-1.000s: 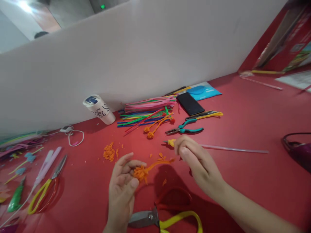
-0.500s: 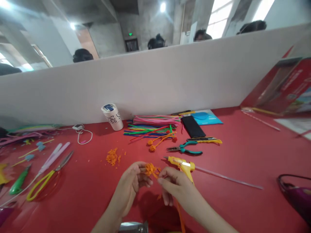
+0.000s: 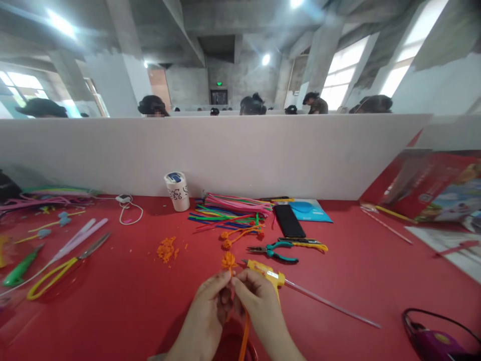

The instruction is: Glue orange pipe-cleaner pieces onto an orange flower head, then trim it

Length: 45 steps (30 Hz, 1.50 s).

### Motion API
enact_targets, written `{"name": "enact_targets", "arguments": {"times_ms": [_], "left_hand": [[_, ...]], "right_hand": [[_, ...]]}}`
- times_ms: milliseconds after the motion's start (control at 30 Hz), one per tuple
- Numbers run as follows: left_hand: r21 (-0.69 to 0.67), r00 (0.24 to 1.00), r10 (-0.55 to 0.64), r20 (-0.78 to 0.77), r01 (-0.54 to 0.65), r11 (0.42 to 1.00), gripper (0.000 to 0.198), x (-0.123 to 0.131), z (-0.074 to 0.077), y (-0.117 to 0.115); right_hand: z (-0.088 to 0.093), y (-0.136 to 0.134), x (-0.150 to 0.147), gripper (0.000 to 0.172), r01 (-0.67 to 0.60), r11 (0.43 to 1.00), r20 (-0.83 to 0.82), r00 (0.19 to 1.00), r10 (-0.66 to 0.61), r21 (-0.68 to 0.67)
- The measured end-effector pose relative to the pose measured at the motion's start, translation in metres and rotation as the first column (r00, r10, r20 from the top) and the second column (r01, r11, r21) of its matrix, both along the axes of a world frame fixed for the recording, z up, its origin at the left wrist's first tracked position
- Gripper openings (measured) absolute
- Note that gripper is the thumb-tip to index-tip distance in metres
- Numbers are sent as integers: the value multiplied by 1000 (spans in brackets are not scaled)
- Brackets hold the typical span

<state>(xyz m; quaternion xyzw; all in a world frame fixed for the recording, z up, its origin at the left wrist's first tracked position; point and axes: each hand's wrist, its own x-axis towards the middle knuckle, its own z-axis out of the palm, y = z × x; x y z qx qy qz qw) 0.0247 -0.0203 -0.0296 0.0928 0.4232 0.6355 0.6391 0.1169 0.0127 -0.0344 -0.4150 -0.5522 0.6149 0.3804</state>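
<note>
An orange pipe-cleaner flower [image 3: 229, 260] stands up between my hands, its looped head above the fingertips. My left hand [image 3: 212, 301] pinches it just under the head. From the other side my right hand [image 3: 255, 296] pinches the same spot, fingertips nearly touching the left ones. An orange strip [image 3: 244, 338] hangs below the right hand toward the near edge. Just beyond the right hand lies a yellow glue gun [image 3: 266, 273] with a long clear glue stick in its back. Two orange balls on stems [image 3: 226, 244] rest beyond the flower.
Teal-handled pliers [image 3: 272, 250], a utility knife [image 3: 308, 244] and a phone [image 3: 289, 220] lie to the right. Pipe cleaners [image 3: 233, 208] are heaped near the white partition [image 3: 240, 155], beside a white cup [image 3: 178, 193]. Orange scraps [image 3: 165, 249] and yellow-handled scissors [image 3: 67, 268] are at left.
My hands have come together, and the orange flower has turned from lying sideways between them to standing upright. The camera view has levelled and tilted up.
</note>
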Motion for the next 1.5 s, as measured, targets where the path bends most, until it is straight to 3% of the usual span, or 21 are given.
{"name": "enact_targets", "arguments": {"times_ms": [200,367,567,900,1500], "left_hand": [[-104,995,24,100,-13,994,13,2,2,1],[-146,989,32,146,-11,989,10,3,6,2],[-211,986,36,162,-1,977,16,6,5,3],[-249,986,50,159,-9,968,17,7,7,6],[-252,992,32,120,-1,968,15,7,3,6]], "right_hand": [[1,-4,8,24,16,968,137,989,-52,252],[0,1,19,23,55,848,224,954,-200,526],[-6,11,26,16,6,716,299,906,-300,698],[-7,14,27,14,-36,623,334,868,-368,781],[-11,14,23,13,-46,608,361,838,-408,793]]}}
